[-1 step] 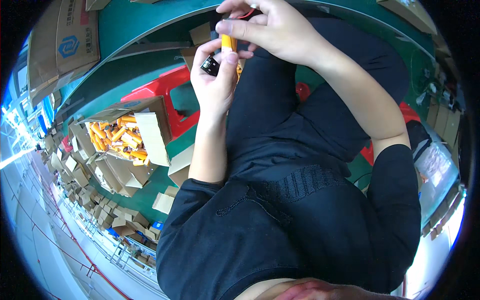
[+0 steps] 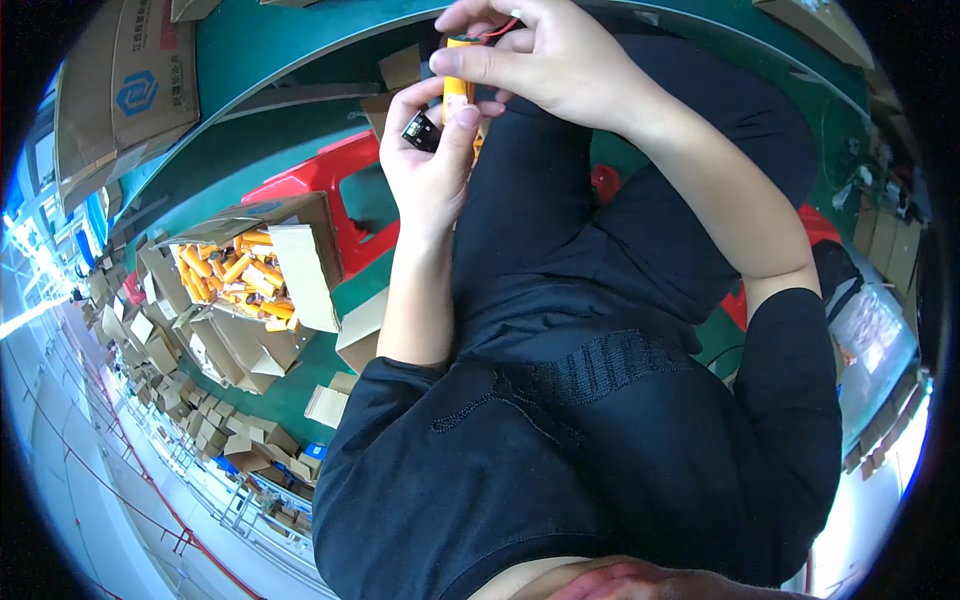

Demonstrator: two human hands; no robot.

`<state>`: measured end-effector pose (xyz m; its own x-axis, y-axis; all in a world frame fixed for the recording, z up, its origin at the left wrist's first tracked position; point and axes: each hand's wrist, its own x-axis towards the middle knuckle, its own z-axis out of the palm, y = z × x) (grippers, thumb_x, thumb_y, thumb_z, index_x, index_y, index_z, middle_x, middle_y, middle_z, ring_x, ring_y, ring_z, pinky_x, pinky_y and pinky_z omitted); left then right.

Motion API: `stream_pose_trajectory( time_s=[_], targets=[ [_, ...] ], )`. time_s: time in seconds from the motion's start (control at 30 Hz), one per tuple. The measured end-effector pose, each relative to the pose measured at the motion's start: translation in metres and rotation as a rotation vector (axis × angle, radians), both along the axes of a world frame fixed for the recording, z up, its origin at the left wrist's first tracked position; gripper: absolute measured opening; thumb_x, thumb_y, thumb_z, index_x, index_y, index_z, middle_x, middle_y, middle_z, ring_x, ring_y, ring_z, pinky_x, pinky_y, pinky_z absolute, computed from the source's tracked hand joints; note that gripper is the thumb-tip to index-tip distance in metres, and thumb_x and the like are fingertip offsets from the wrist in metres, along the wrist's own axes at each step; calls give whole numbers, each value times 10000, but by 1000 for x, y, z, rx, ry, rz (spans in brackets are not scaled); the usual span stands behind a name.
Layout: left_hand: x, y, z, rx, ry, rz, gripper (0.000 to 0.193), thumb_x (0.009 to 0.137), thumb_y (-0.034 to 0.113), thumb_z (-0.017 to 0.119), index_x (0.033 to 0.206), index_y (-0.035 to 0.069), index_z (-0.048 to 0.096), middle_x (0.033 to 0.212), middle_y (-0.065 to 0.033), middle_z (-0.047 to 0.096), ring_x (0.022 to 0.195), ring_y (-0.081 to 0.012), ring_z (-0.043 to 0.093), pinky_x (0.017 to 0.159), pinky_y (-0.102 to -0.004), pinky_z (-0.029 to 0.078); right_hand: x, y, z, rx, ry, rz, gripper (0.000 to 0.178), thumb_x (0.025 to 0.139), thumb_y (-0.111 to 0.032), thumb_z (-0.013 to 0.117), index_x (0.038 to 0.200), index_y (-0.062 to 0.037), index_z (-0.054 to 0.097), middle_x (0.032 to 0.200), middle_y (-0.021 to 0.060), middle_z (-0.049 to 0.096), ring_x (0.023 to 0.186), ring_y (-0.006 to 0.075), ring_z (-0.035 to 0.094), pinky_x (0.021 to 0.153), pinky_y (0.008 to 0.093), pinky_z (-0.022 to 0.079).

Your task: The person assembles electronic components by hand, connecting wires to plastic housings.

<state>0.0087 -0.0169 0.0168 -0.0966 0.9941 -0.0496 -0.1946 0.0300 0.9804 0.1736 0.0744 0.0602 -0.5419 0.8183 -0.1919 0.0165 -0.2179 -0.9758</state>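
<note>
In front of my lap, an orange cylindrical battery [image 2: 457,88] stands upright between my two hands. My left hand [image 2: 428,165] grips its lower part between thumb and fingers. A small black part with metal contacts [image 2: 421,131] also rests in the left palm. My right hand [image 2: 545,62] closes on the battery's upper end, its thumb pressed to the side. A thin red wire [image 2: 500,28] runs from near the battery's top to the right fingers. The right fingertips behind the battery are partly hidden.
An open cardboard box [image 2: 305,275] full of orange batteries [image 2: 240,268] stands to the left, beside a red plastic stool [image 2: 340,185]. Beyond the hands curves a green table edge [image 2: 300,62], with a large carton [image 2: 130,100] at far left. Many cartons [image 2: 240,440] lie farther off.
The battery's top end shows more orange than before, where a dark piece covered it. The right thumb and fingers have shifted very slightly; the left hand stays nearly still.
</note>
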Motion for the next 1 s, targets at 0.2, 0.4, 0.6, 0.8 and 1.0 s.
stream_pose_trajectory(
  time_s=[0.2, 0.4, 0.6, 0.8, 1.0],
  targets=[
    [-1, -5, -7, -24, -108, 27, 381, 981, 140, 739, 1278, -4, 549, 953, -202, 746, 812, -227, 764, 628, -218, 564, 3, 1, -9, -90, 82, 47, 350, 937, -73, 713, 1244, 65, 618, 968, 109, 668, 788, 136, 624, 705, 227, 530],
    [5, -7, -1, -47, 41, 39, 326, 1075, 271, 600, 1274, 16, 560, 798, -61, 626, 490, -40, 450, 429, -151, 308, 5, 2, -20, -72, 165, 65, 377, 940, -84, 709, 1262, 76, 596, 985, 130, 670, 794, 147, 631, 706, 226, 531],
    [4, -7, 2, -175, -147, 19, 361, 1108, 339, 513, 1262, 17, 559, 760, -37, 601, 467, -41, 402, 416, -171, 286, 9, 6, -26, -168, 248, 200, 404, 943, -79, 702, 1297, 71, 580, 1024, 150, 676, 821, 164, 649, 726, 241, 542],
    [-11, -9, 2, -185, -39, -29, 379, 1108, 341, 510, 1228, -5, 609, 849, -104, 688, 499, -68, 472, 454, -183, 367, 6, 6, -26, -133, 184, 208, 351, 941, -73, 696, 1250, 70, 614, 1057, 161, 685, 828, 171, 650, 742, 250, 545],
    [-15, 0, -10, 67, 286, 74, 312, 1054, 229, 631, 1191, -45, 686, 928, -164, 756, 661, -132, 672, 594, -203, 547, 3, 8, -38, 75, 155, 191, 274, 938, -82, 701, 1166, 66, 664, 1029, 150, 703, 803, 167, 638, 737, 249, 539]
  ],
)
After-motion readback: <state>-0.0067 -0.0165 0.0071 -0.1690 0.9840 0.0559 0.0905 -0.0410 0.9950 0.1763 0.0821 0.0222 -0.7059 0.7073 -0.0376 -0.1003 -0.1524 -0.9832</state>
